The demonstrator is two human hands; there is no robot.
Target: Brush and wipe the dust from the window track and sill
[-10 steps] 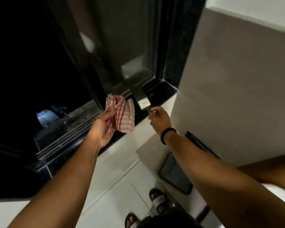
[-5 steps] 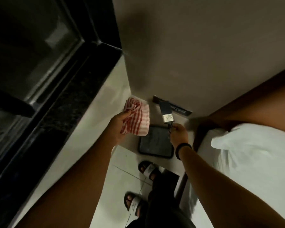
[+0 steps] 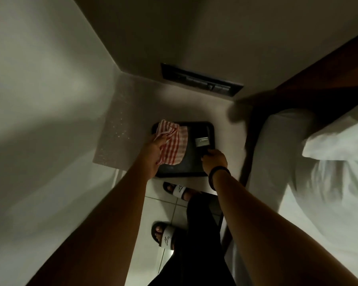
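Note:
My left hand (image 3: 153, 153) grips a red-and-white striped cloth (image 3: 173, 143), bunched and hanging over the left half of a black tray (image 3: 194, 168) on a low grey ledge. My right hand (image 3: 214, 159) holds the handle of a black paintbrush (image 3: 203, 141), whose metal ferrule and dark bristles lie over the right side of the tray. Whether cloth and brush touch the tray I cannot tell. The window track and sill are out of view.
The low grey ledge (image 3: 116, 124) meets the grey wall, which has a dark recessed panel (image 3: 201, 81). A bed with white pillows (image 3: 329, 153) stands on the right, with a wooden headboard. My sandalled feet (image 3: 178, 190) stand on white floor tiles below the tray.
My view has swung from the window down to the ledge. Both hands have dropped with the cloth and the brush and now hover over the black tray.

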